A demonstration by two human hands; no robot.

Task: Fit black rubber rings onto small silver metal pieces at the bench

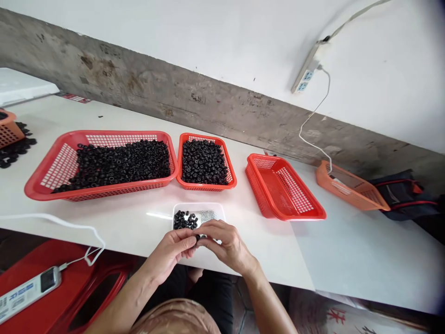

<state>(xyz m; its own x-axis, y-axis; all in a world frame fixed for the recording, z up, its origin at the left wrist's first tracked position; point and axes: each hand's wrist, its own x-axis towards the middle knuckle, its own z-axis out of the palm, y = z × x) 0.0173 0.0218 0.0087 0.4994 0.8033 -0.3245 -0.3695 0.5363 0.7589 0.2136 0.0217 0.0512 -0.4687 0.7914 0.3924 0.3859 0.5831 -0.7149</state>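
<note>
**A:** Hands?

**B:** Left hand (pixel 170 253) and right hand (pixel 225 246) close together over the near part of a white tray (pixel 199 205), both narrow, fingertips (pixel 190 241) meeting on a small black rubber ring (pixel 198 237), mostly hidden behind the fingers

**A:** And around that tray?

**B:** A heap of more black rubber rings (pixel 184 219) on its left side, tiny silver bits (pixel 207 215) just beside them, too small to tell exactly. Tray resting on a long white table (pixel 278 264), close to its near edge

**A:** Farther along the table?

**B:** At the back, a wide red mesh basket (pixel 59 160) heaped with black rings, then a smaller red mesh basket (pixel 205 187), also heaped, just beside it. To the right, a third red mesh basket (pixel 281 185) set at a slant, then an orange mesh basket (pixel 351 188), with a dark bag with red trim (pixel 405 197) next to it

**A:** Left edge of the view?

**B:** Another orange basket (pixel 9 132), cut off by the frame, with loose black rings (pixel 15 150) on the table beside it

**A:** Power?

**B:** A white power strip (pixel 303 76) high on the wall, a white cord (pixel 314 111) hanging from it, and a second power strip (pixel 28 287) on a red plastic seat (pixel 79 260) below the table's near edge
</note>
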